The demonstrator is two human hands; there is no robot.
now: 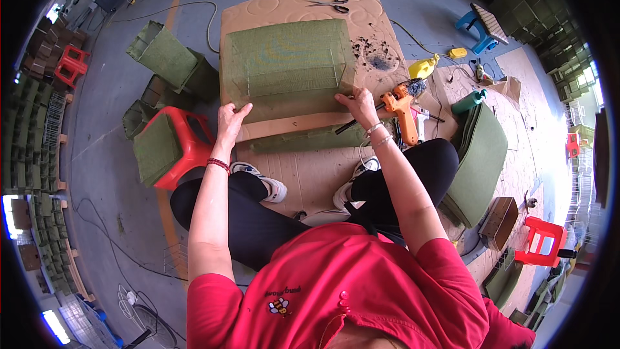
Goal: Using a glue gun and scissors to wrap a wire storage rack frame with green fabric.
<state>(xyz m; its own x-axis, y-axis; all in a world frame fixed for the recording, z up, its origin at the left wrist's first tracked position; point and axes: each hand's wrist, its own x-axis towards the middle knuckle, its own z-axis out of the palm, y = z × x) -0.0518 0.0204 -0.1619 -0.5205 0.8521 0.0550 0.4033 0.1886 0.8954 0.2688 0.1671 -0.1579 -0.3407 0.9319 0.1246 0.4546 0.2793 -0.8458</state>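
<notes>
A green felt-like sheet (271,109) lies across the cardboard-covered work surface in front of me, with a wire grid frame (284,58) resting on it. At the sheet's near left corner, my left hand (231,121) is closed on the edge, thumb on top. My right hand (361,107) pinches the near right corner the same way; its lower fingers are partly hidden. Just right of that hand lies an orange glue gun (405,113), with a second, white-bodied gun (421,121) next to it. Scissors (330,5) lie at the far edge.
Dark scraps (378,55) litter the surface's right side. A red stool (184,148) bearing green pieces stands at left, near green boxes (165,58). Stacked green sheets (478,161) and a green bottle (469,101) are at right. A blue stool (479,29) stands farther off. Cables cross the floor.
</notes>
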